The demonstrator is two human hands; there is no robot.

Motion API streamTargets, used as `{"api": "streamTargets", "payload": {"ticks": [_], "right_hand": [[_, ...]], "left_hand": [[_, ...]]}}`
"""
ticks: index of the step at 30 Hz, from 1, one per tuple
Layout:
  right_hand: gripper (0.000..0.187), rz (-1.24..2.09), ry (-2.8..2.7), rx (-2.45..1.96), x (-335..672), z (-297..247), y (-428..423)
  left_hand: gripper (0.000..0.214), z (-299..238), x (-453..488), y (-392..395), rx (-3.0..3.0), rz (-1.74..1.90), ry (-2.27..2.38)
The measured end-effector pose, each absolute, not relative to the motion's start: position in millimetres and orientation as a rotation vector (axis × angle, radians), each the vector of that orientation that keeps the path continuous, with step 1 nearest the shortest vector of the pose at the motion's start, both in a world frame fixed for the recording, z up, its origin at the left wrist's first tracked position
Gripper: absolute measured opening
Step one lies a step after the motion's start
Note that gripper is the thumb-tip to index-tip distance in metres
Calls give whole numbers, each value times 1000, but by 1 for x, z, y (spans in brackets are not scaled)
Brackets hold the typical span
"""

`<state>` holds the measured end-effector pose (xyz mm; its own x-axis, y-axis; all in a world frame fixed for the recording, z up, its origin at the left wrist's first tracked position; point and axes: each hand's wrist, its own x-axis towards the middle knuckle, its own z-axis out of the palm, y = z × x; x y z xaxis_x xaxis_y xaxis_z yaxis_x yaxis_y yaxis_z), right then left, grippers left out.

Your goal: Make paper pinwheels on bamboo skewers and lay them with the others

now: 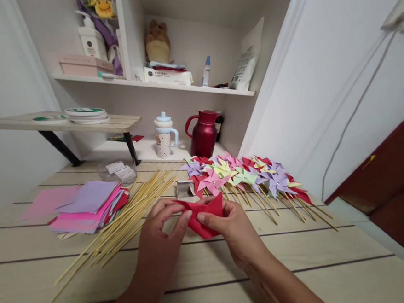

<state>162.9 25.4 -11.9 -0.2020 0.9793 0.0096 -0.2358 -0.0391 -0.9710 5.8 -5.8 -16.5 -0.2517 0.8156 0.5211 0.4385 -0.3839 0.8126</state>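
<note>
My left hand (160, 234) and my right hand (229, 229) both pinch a folded piece of red paper (206, 214) just above the wooden table (318, 270). The left fingers grip its left edge, while the right thumb and fingers hold its right side. Left of my hands lies a heap of thin bamboo sticks (123, 222). Beyond them sits a stack of pink, purple and red paper squares (87, 203). Behind the red paper lies a pile of finished paper pinwheels on sticks (245, 177), and a small box (185, 189) stands near it.
A dark red jug (203, 133) and a lidded cup with a handle (163, 137) stand at the back. A small raised shelf (69, 121) carries flat round tins. Wall shelves above hold bottles, boxes and a plush toy. A white wall rises at right.
</note>
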Motion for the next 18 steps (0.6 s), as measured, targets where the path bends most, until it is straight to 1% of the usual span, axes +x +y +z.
{"api": "streamTargets", "payload": {"ticks": [3, 5, 6, 10, 13, 15, 18], "right_hand": [[28, 1551, -940, -828, 157, -13, 26], [30, 1572, -812, -723, 155, -12, 27], [31, 1577, -764, -673, 154, -11, 27], [28, 1581, -650, -552, 151, -8, 29], [32, 1574, -620, -502, 148, -8, 27], [33, 1596, -628, -487, 144, -9, 24], [29, 1663, -668, -485, 137, -13, 18]], "left_hand": [[32, -10, 5, -6, 1370, 1792, 1505], [45, -10, 5, -3, 1118, 1855, 1451], [48, -11, 6, -2, 1010, 1867, 1412], [50, -23, 11, 5, 861, 1776, 1269], [51, -28, 18, 1, 848, 1636, 1218], [48, -24, 22, -4, 836, 1578, 1186], [42, -14, 26, -13, 849, 1520, 1072]]}}
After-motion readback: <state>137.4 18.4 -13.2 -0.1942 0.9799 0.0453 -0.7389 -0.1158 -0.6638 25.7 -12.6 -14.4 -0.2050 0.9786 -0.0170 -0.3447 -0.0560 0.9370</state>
